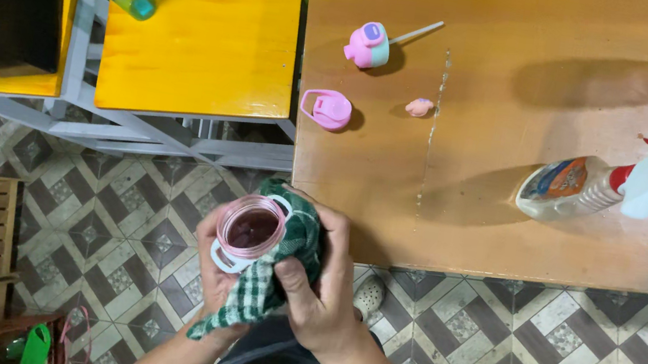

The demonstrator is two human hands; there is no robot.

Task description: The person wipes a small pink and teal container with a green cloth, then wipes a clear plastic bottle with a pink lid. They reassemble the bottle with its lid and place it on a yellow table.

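Wiping looks best done with slow turns: the head view shows the pink cup (250, 229) mouth-up, off the table's near edge and above the tiled floor (536, 355). The left hand (218, 264) closes round its underside; the right hand (319, 278) is clenched on the green checked cloth (277, 273) wrapped against the cup's side. A firm lower hold seems wise, since nothing lies beneath it. On the wooden table (492, 189) the spray bottle (611, 180), pink lid (326, 110) and spout cap (369, 45) sit well apart, leaving bare room near the edge.
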